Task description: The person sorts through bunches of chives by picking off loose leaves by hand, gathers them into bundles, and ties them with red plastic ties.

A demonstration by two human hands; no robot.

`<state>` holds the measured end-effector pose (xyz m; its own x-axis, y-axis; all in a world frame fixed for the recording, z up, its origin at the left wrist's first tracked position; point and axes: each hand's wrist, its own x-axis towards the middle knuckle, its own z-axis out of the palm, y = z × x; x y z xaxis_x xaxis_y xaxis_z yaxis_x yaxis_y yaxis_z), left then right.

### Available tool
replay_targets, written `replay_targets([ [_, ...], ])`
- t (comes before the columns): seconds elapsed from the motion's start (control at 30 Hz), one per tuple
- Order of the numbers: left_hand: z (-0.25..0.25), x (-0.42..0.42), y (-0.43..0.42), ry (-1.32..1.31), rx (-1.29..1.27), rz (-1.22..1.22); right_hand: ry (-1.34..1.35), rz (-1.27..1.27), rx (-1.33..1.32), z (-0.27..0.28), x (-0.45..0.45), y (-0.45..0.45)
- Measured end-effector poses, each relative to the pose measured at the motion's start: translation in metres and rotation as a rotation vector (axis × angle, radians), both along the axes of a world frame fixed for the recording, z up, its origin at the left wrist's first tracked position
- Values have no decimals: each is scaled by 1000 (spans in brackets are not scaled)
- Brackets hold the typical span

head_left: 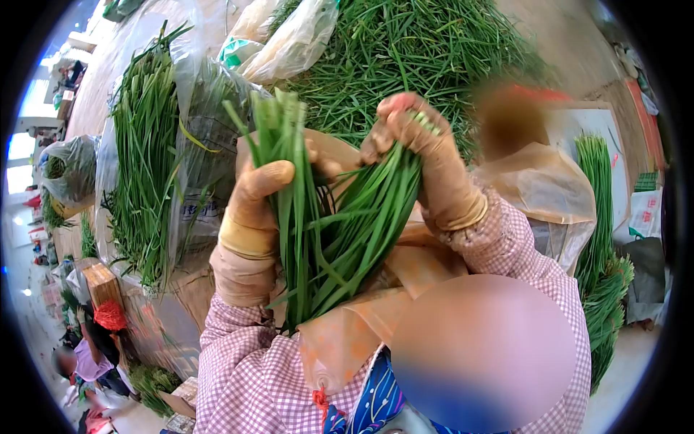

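Note:
My left hand point(264, 199), in a thin tan glove, is wrapped round a bunch of long green leafy stalks point(293, 217), whose pale cut ends point up. Beside it, my right hand point(423, 141), gloved too, is closed round a second bunch point(383, 195), with a few pale ends showing between the fingers. Both bunches hang downward, and their leaves cross and meet below the hands. Behind the hands lies a big loose pile of the same green stalks point(412, 54).
Bundled stalks point(144, 159) lie in clear plastic on the left. White plastic bags point(289, 54) are at the top. More green bundles point(593, 188) lie along the right side, near a whitish board point(614, 145). A person point(90, 358) is at the lower left, by a red tangle point(110, 315).

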<state>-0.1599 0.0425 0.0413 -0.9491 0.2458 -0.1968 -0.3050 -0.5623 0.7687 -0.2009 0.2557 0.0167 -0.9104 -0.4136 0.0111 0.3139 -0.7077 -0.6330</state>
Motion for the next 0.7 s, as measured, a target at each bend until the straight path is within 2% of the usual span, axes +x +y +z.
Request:
replay_targets([
  [0.03, -2, -3, -12, 108, 32, -18, -29, -42, 52, 10, -8, 4],
  [0.1, 13, -9, -26, 291, 282, 50, 108, -238, 61, 9, -39, 27],
  [0.13, 30, -2, -33, 246, 325, 129, 234, -234, 6, 3, -61, 50],
  [0.17, 38, 0, -45, 279, 259, 184, 368, -234, -42, -2, -80, 77],
  [0.23, 48, 3, -86, 311, 45, 80, 289, -390, -71, 0, -99, 123],
  [0.27, 57, 9, -86, 326, -72, 137, 472, -422, 102, 4, -104, 137],
  [0.3, 65, 16, -84, 284, -168, 191, 438, -613, 288, 7, -98, 139],
  [0.4, 84, 29, -73, 172, -209, 107, 358, -739, 230, 10, -107, 178],
  [0.47, 91, 39, -49, -226, -337, -44, 604, -865, 659, 8, -109, 195],
  [0.5, 80, 44, -38, -289, -392, -72, 713, -953, 857, 7, -111, 204],
  [0.53, 72, 38, -26, -348, -472, -302, 477, -962, 645, 8, -105, 194],
  [0.6, 30, 38, 6, -133, -438, -496, 365, -970, 506, 14, -94, 177],
  [0.63, 15, 43, 23, -186, -329, -428, 310, -978, 434, 17, -88, 168],
  [0.7, -21, 43, 39, -7, -602, -393, 241, -1025, 423, 9, -88, 178],
])
